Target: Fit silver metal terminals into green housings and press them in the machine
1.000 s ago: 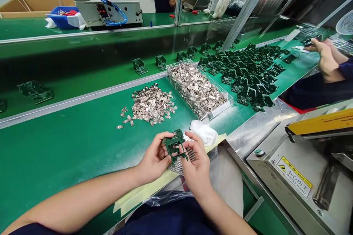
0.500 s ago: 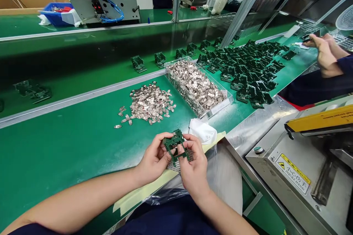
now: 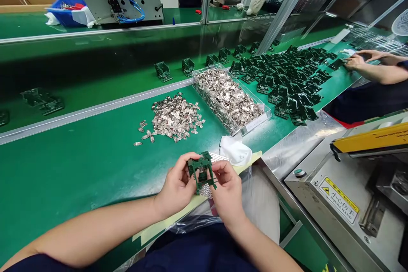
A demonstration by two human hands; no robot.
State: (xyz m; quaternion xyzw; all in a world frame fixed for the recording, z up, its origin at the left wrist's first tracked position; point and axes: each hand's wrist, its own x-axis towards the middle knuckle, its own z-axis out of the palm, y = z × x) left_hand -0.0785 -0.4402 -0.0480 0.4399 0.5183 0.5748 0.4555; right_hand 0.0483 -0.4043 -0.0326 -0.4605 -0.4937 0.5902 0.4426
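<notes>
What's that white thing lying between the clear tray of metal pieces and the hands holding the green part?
It's a crumpled white cloth, seen in the head view.

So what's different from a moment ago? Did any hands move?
The co-worker's hands slid left, toward the pile of green frames. The person's left hand and right hand still hold one green frame, now turned more upright. The loose metal pieces and the clear tray stayed put.
</notes>
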